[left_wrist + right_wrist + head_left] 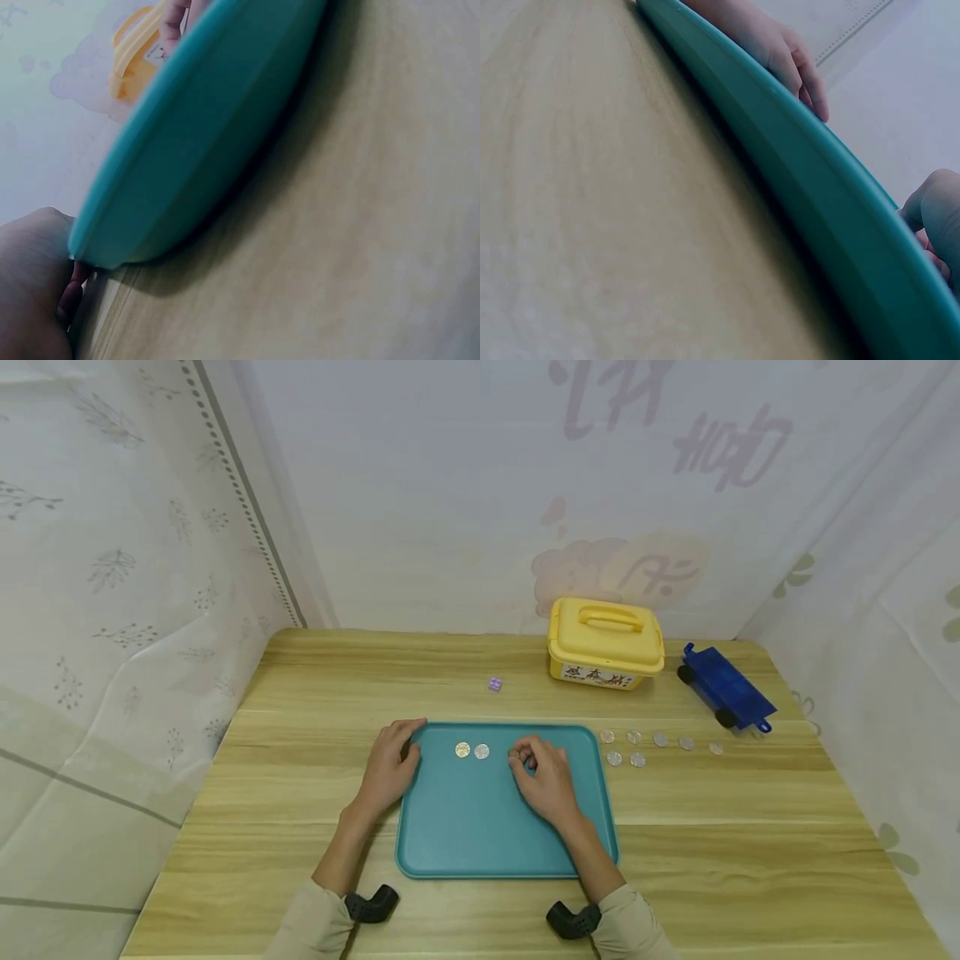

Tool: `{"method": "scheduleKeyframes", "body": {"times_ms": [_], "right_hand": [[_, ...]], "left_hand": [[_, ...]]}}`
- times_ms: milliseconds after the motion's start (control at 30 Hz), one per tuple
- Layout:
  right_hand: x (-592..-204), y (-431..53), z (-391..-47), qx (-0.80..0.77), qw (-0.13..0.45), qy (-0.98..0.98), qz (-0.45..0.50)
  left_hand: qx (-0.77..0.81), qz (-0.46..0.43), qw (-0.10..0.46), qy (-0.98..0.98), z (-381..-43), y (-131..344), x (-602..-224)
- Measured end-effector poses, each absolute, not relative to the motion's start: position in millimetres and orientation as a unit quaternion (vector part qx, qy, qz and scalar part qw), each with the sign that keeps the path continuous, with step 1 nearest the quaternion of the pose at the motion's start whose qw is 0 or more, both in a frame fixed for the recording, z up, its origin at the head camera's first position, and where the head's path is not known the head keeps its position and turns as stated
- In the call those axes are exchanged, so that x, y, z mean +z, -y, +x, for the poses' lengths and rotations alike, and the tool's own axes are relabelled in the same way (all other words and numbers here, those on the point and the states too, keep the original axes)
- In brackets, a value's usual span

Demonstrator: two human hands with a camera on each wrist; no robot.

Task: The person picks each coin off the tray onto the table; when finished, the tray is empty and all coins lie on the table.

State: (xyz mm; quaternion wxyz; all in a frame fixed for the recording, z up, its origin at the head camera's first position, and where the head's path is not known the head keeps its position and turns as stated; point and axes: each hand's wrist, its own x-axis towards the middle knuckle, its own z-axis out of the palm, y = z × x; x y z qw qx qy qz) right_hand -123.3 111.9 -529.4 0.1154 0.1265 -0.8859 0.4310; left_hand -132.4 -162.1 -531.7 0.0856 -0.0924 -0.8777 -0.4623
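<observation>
A teal tray (480, 827) lies on the table with two coins on it, a gold-coloured coin (462, 750) and a silver coin (482, 752) side by side near its far edge. To the right of these, my right hand (546, 777) pinches another coin (513, 754) between thumb and fingers over the tray; the fingers partly cover it. My left hand (388, 768) rests against the tray's far left corner, its fingers and thumb touching the rim. In the left wrist view the tray's side wall (202, 142) hides most of the right hand.
Several silver coins (633, 737) lie in two rows right of the tray. Behind stand a yellow lidded box (606, 635) with a handle and a blue toy trailer (727, 685) with black wheels. A small purple toy brick (495, 683) sits beyond the tray.
</observation>
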Motion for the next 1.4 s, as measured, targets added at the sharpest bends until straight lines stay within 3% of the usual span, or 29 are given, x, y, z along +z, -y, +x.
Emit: {"method": "scheduleKeyframes", "body": {"times_ms": [867,1400], "right_hand": [[-526,-116,-125,0.507,0.145,0.840,0.130],[-502,-174,-117,0.538,0.109,0.835,-0.028]], "left_hand": [[-0.460,-0.095,0.095,0.878,-132,162,-531],[-0.459,-0.094,0.095,0.878,-132,162,-532]]}}
